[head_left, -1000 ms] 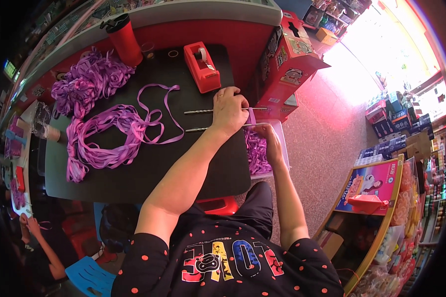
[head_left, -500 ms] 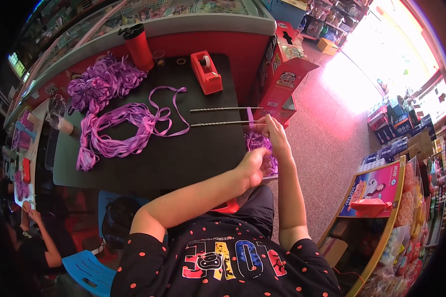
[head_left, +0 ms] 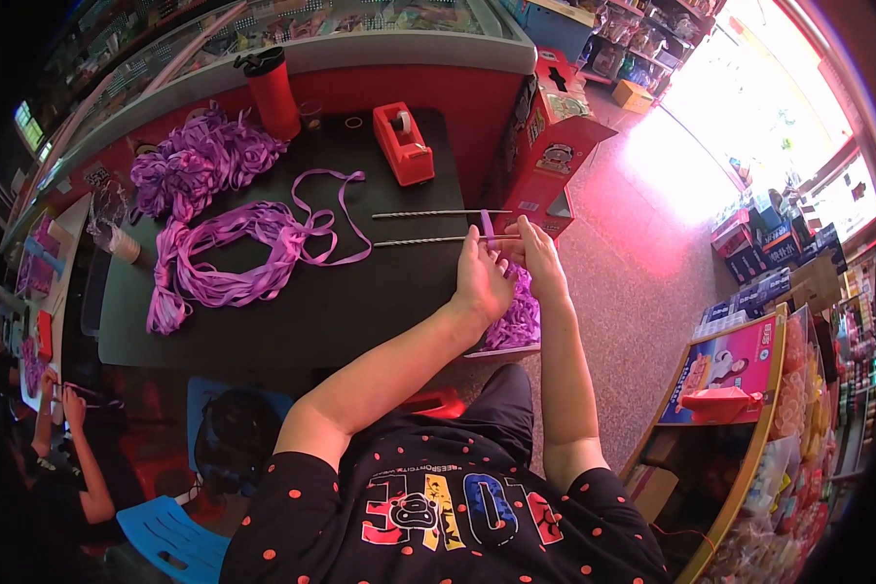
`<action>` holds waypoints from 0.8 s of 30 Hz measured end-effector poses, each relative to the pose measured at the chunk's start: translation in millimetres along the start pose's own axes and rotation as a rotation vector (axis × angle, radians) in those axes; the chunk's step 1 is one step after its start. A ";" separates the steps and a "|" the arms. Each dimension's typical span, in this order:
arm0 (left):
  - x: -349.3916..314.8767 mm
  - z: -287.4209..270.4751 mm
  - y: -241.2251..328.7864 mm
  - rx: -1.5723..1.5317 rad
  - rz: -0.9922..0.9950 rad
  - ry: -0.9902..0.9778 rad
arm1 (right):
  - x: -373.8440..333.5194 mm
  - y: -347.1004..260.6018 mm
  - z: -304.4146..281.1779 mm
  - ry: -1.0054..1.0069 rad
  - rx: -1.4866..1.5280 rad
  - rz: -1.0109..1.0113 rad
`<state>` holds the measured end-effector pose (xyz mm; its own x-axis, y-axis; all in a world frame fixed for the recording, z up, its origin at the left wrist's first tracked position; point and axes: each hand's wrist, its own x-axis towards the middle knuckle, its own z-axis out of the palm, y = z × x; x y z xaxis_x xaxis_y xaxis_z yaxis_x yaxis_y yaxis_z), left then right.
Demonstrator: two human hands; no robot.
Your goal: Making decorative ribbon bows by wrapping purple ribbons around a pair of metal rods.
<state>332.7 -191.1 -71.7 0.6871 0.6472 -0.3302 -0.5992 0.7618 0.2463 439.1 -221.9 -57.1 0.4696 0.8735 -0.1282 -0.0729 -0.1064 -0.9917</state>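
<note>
Two thin, twisted metal rods [head_left: 423, 242] stick out side by side past the right edge of the black table. A strip of purple ribbon [head_left: 487, 223] hangs over them, running down between my hands. My left hand [head_left: 483, 282] is at the lower rod with bent fingers closed at the ribbon. Facing it, my right hand [head_left: 539, 258] has its fingertips pinched by the rod's end; the exact grip is partly hidden. Below both hands sits a box of purple ribbon pieces [head_left: 514, 323]. A long tail of ribbon [head_left: 352, 226] trails from a looped purple hank [head_left: 229, 255] on the table.
On the black table [head_left: 360, 311] are a heaped purple ribbon bundle [head_left: 200, 161], a red tumbler [head_left: 272, 97] and a red tape dispenser [head_left: 404, 146]. A tall red carton [head_left: 545, 146] stands beyond the rods. Another person's hands [head_left: 63, 404] work at the far left.
My left hand has risen from beside the box to the lower rod, close to my right hand. More of the box shows. The other person's hands have shifted.
</note>
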 end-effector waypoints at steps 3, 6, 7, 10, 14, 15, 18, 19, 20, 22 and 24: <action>-3.7 -7.7 5.7 0.008 -0.026 -0.136 | -9.7 -5.2 -2.2 -0.042 0.122 0.022; -6.1 -6.9 10.9 -0.047 -0.062 -0.281 | -31.3 -17.5 0.7 0.016 0.223 0.063; -6.9 -5.9 11.2 -0.047 -0.075 -0.210 | -33.2 -18.9 1.4 0.097 0.228 0.052; -11.2 -2.0 12.0 -0.051 -0.084 -0.135 | -22.2 -14.5 -5.2 0.126 0.080 -0.132; -15.0 1.1 9.3 -0.077 -0.059 -0.140 | 3.1 -34.1 10.2 0.123 -0.086 -0.295; -17.4 1.8 12.2 -0.084 -0.044 -0.117 | 8.0 -46.5 26.1 0.110 -0.191 -0.352; -21.9 5.4 11.1 -0.105 -0.031 -0.091 | 43.5 -68.7 59.0 0.004 -0.301 -0.369; -21.2 5.6 8.9 -0.107 -0.026 -0.096 | 57.7 -72.9 68.0 0.000 -0.304 -0.375; -20.5 5.7 7.3 -0.120 -0.025 -0.094 | 73.6 -74.4 77.4 -0.021 -0.342 -0.413; -17.2 2.4 4.0 -0.137 -0.017 -0.092 | 101.0 -75.8 94.6 -0.050 -0.380 -0.453; -14.9 0.2 1.2 -0.131 -0.029 -0.115 | 124.8 -77.3 108.8 -0.079 -0.337 -0.375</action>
<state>321.8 -199.9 -66.2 0.7429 0.6296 -0.2272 -0.6215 0.7749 0.1152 407.5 -53.0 5.0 0.3400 0.9130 0.2257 0.3821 0.0852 -0.9202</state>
